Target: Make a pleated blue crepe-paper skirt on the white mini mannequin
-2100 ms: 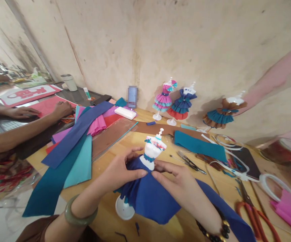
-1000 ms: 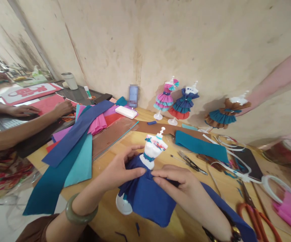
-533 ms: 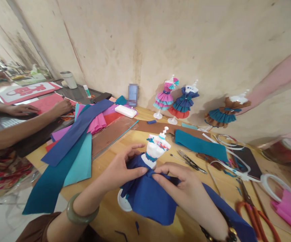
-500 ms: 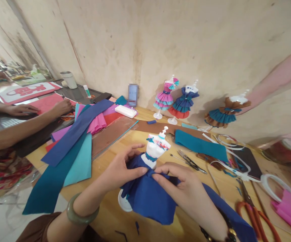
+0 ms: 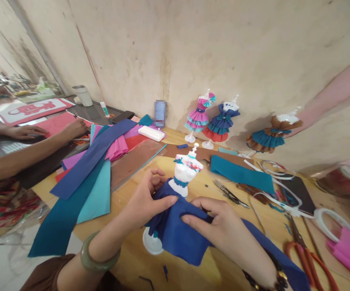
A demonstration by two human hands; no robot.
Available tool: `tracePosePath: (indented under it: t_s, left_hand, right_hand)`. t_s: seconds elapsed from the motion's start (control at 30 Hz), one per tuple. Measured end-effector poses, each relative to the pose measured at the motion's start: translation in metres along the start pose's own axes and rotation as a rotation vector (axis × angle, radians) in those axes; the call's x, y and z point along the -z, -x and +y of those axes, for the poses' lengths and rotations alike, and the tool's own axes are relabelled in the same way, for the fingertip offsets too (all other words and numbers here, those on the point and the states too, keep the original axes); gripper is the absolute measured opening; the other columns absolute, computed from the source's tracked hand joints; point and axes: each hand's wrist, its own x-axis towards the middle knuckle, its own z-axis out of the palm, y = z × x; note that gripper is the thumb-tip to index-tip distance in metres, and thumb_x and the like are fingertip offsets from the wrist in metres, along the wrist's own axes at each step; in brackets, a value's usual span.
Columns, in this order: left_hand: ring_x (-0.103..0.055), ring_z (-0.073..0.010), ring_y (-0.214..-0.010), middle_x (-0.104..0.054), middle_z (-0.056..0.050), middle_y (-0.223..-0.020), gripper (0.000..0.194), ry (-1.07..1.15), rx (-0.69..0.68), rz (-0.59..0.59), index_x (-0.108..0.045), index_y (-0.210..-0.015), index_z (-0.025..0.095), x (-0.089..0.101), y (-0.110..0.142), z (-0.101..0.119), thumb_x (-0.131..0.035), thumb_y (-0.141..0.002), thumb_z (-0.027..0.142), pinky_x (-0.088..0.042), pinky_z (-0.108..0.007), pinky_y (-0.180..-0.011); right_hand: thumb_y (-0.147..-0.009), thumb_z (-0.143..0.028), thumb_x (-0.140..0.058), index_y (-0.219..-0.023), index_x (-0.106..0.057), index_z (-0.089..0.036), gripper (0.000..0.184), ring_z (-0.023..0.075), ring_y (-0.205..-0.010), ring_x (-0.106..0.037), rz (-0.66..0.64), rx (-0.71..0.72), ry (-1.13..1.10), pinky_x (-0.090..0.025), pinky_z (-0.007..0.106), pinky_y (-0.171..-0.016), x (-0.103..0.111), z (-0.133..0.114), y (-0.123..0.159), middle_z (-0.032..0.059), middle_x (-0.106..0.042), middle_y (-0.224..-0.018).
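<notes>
A small white dress form point(image 5: 187, 171) leans slightly to the right in front of me, with bits of teal and red paper round its chest and waist. Dark blue crepe paper point(image 5: 182, 234) hangs in folds below its waist. My left hand point(image 5: 150, 200) pinches the top edge of that paper against the form's left side, thumb in front. On the other side, my right hand point(image 5: 213, 218) grips the paper between thumb and fingers, a little away from the form. The paper's long tail runs behind my right wrist. A round white base point(image 5: 153, 241) shows under the folds.
Three dressed forms stand by the wall, one in a pink dress point(image 5: 197, 118). Orange-handled scissors point(image 5: 306, 254) lie at right, small snips point(image 5: 231, 194) behind my right hand. Coloured paper strips point(image 5: 93, 161) lie left. Another person's hand point(image 5: 76, 131) works at far left.
My right hand has moved slightly right and down, drawing the blue paper out from the waist. The form's top has shifted a little left and upward.
</notes>
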Motion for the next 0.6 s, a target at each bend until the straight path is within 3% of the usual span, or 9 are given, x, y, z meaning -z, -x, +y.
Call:
tracePosePath:
  t_s: [0.2,0.37,0.5,0.6]
  left_hand:
    - [-0.065,-0.0179,-0.093,-0.06,-0.009,-0.125,0.048,-0.016,-0.038,-0.039,-0.036,-0.096,0.024,-0.001,0.002,-0.01,-0.08,-0.078,0.035,-0.049,-0.031,-0.079]
    - [-0.055,-0.0277,-0.126,-0.054,-0.014,-0.142,0.033,-0.134,-0.125,-0.076,-0.042,-0.08,0.022,0.001,0.001,-0.009,-0.072,-0.086,0.034,-0.047,-0.037,-0.092]
    - [-0.035,-0.0325,-0.147,-0.06,-0.014,-0.134,0.023,-0.267,-0.195,-0.125,-0.052,-0.073,0.02,0.002,-0.001,-0.003,-0.066,-0.089,0.028,-0.04,-0.044,-0.109]
    - [-0.037,-0.0317,-0.147,-0.062,-0.013,-0.133,0.016,-0.31,-0.196,-0.177,-0.063,-0.076,0.02,0.002,-0.001,0.002,-0.062,-0.091,0.026,-0.039,-0.045,-0.112]
  right_hand:
    - [-0.086,-0.042,-0.068,-0.077,-0.066,-0.022,0.022,0.0145,-0.068,-0.056,0.025,0.008,0.008,-0.042,0.024,-0.062,0.001,0.0,-0.002,-0.0027,-0.064,-0.072]
    - [-0.088,-0.038,-0.063,-0.072,-0.059,-0.022,0.023,0.0138,-0.065,-0.051,0.04,0.022,0.06,-0.04,0.025,-0.062,-0.001,0.003,-0.005,-0.0034,-0.058,-0.067]
    - [-0.089,-0.036,-0.061,-0.074,-0.059,-0.022,0.022,0.014,-0.066,-0.052,0.05,0.046,0.064,-0.042,0.026,-0.063,-0.003,0.005,-0.007,-0.0027,-0.059,-0.069]
    - [-0.09,-0.034,-0.061,-0.076,-0.061,-0.022,0.019,0.0143,-0.066,-0.055,0.061,0.071,0.071,-0.043,0.026,-0.063,-0.004,0.006,-0.008,-0.0025,-0.062,-0.069]
